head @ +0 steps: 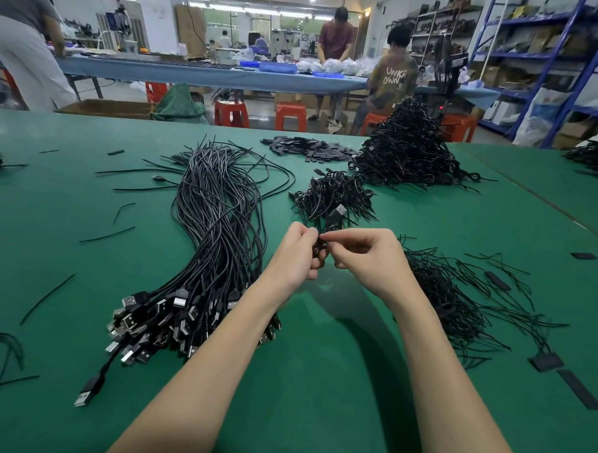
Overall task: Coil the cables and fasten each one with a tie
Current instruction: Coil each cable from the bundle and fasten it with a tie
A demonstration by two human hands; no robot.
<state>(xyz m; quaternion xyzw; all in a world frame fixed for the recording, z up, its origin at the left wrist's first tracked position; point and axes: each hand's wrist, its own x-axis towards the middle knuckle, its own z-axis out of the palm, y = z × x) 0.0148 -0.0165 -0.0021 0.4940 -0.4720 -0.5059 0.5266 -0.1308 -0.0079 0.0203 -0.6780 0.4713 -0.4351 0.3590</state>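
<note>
A: What are the hands doing?

B: The left hand (298, 252) and right hand (365, 255) meet above the worktop (318, 381), both pinching one small coiled cable (324, 239). The left clamps the coil so the loops can't spring apart. The right fingertips nip something thin at its top, I'd say the tie, though it is too small to be sure.

A: Why hold it up in the air?

B: Probably so the tie can pass all the way round the coil. Its plug (337, 214) sticks up just beyond the fingers, clear of the twist.

A: What lies close by?

B: Straight ahead, just past the hands, a small heap (333, 193) of finished coils, handy for dropping this one. Farther back and right, a much bigger pile (407, 152). To the left, a long bundle (215, 222) of uncoiled cables, its USB plugs fanned out near the left forearm, so the next one is an easy reach. To the right, a loose spread of ties (459, 295) beside the right forearm.

A: Anything in the way?

B: Not much. Stray ties and flat black strips (311, 148) lie scattered on the worktop; the tie tangle could snag when one is pulled free. Other people work at a far table (194, 72), well apart.
</note>
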